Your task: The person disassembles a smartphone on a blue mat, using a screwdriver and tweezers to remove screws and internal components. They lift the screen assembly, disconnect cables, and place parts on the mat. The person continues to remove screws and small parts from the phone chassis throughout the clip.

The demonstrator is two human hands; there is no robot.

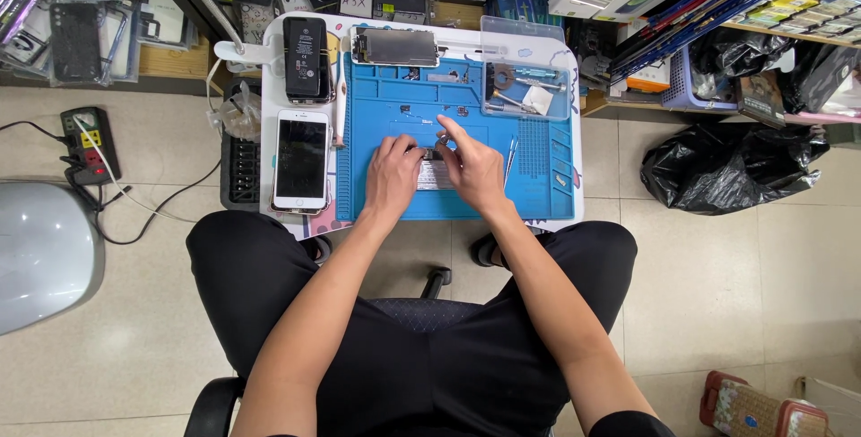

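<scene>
Bare hands – left hand (392, 174); right hand (473, 168) – on flat, perhaps metal part (434, 174); ribbed blue mat (538, 188).

The person is wearing black trousers, filling the view from six o'clock upward; both forearms are showing bare, no watch or ring visible; a dark sleeve edge is peeking in at five o'clock; left hand (392, 174) and right hand (473, 171) are going gloveless.

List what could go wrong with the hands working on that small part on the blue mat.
1. Both the left hand and right hand cover the small grey part, so a slip may go unseen.
2. The white smartphone lies near the small white table's edge; an elbow could knock it off.
3. Tiny pieces on the blue silicone mat might scatter.
</scene>
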